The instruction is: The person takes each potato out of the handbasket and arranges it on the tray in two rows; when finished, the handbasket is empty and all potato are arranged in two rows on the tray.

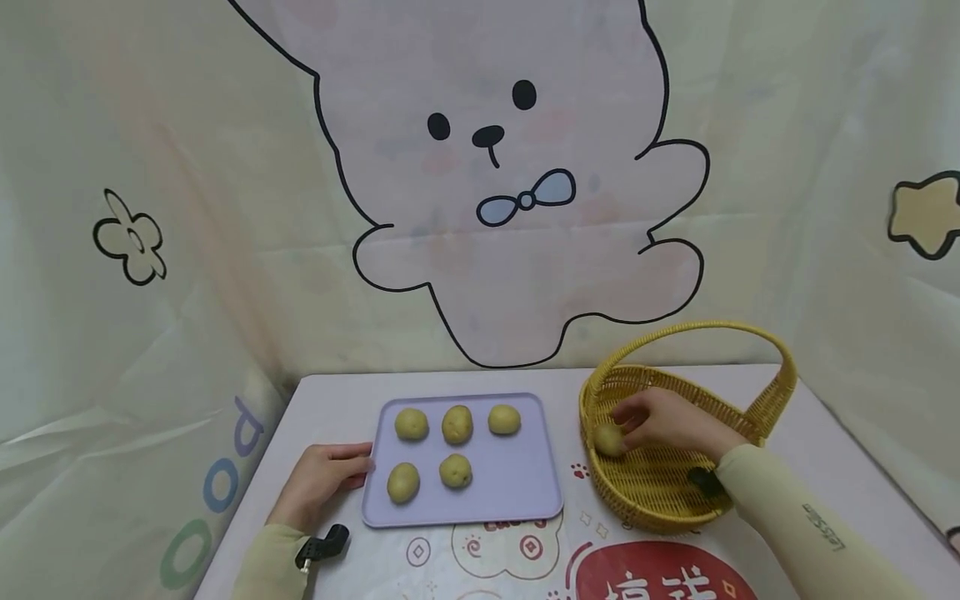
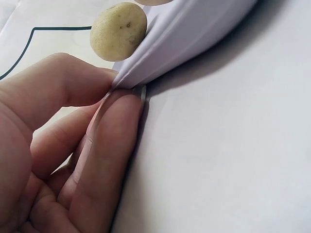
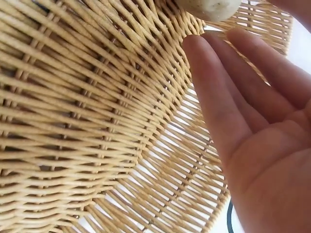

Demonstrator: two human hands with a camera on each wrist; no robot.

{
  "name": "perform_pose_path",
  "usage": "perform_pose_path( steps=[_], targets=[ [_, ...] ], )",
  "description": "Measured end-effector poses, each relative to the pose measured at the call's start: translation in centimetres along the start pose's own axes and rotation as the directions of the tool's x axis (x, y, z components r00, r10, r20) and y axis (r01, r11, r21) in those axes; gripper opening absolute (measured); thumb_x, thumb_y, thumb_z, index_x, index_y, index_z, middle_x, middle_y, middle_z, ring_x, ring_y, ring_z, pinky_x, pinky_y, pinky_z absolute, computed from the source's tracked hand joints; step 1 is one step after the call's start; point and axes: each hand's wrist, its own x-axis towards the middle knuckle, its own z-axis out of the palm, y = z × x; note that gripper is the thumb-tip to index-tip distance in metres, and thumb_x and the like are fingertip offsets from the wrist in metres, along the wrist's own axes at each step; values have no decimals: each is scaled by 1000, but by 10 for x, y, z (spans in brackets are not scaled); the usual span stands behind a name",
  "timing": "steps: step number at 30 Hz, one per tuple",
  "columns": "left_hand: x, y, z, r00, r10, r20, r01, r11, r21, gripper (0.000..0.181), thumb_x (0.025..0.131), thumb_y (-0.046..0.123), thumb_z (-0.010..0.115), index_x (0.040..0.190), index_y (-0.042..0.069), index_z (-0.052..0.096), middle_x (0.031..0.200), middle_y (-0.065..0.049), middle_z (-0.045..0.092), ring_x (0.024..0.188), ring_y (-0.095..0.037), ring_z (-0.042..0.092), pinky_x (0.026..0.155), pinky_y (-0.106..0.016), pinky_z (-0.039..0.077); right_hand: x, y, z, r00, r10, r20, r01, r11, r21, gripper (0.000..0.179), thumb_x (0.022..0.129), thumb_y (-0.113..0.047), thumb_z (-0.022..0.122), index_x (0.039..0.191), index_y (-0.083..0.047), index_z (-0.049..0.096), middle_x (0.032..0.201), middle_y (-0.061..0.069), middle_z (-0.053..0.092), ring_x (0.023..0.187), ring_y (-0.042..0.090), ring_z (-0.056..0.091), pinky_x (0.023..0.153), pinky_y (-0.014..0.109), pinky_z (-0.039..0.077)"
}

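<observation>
A lilac tray (image 1: 517, 492) bears several potatoes (image 1: 457, 425) in two rows. My left hand (image 1: 322, 479) pinches the tray's left edge. In the left wrist view the left fingers (image 2: 114, 141) lie below the rim and the thumb (image 2: 63, 82) on top, close to a potato (image 2: 119, 31). My right hand (image 1: 667, 421) reaches into a yellow wicker basket (image 1: 637, 517). Near the basket's left wall is one potato (image 1: 609, 439), by the right fingertips. In the right wrist view that potato (image 3: 211, 6) lies just beyond fairly straight fingers (image 3: 211, 82), with a small gap between.
The basket's tall arched handle (image 1: 705, 325) rises over the right hand. A dark wrist-camera piece (image 1: 703, 481) overlaps the basket's inside under the right wrist. The white table (image 1: 337, 408) has a printed red design at the front, and a cartoon curtain (image 1: 300, 292) hangs behind it.
</observation>
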Motion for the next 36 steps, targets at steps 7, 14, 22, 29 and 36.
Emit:
perform_pose_path(
  steps=[7, 14, 22, 29, 36],
  targets=[
    [1, 1, 4, 1000, -8, -16, 9, 1000, 13, 46, 87, 14, 90, 129, 0, 78, 131, -17, 77, 91, -9, 76, 78, -22, 65, 1, -4, 4, 1000, 16, -2, -16, 1000, -19, 54, 83, -25, 94, 129, -2, 76, 114, 6, 81, 105, 24, 74, 93, 46, 64],
    [0, 4, 8, 1000, -2, -10, 2, 1000, -10, 44, 87, 11, 89, 127, -1, 78, 129, -18, 78, 92, -10, 76, 78, -23, 65, 0, -6, 10, 999, 37, -28, -39, 997, -71, 51, 78, -24, 97, 124, -8, 80, 107, 0, 80, 98, 17, 70, 89, 42, 61],
    [-2, 7, 9, 1000, 2, -8, -2, 1000, -14, 43, 87, 10, 88, 127, -1, 78, 129, -18, 78, 92, -10, 76, 79, -22, 65, 2, -8, 8, 999, 19, -44, -24, 991, -134, 47, 79, -21, 96, 121, -6, 81, 104, 0, 80, 95, 16, 69, 87, 42, 62],
    [-3, 6, 8, 1000, 2, -5, -2, 1000, -16, 44, 88, 11, 88, 129, -2, 77, 131, -19, 77, 94, -10, 76, 79, -23, 66, -12, -19, -5, 997, -3, -76, -10, 986, -165, 43, 82, -23, 94, 120, -7, 81, 103, 0, 79, 93, 17, 67, 83, 39, 60],
    [-5, 3, 3, 1000, -10, -14, 10, 1000, 0, 45, 88, 13, 88, 129, -1, 77, 133, -20, 76, 94, -10, 77, 79, -24, 66, -35, -35, -14, 994, -34, -107, 19, 990, -138, 48, 85, -31, 93, 125, -9, 79, 106, -3, 79, 95, 14, 68, 83, 35, 60]
  ],
)
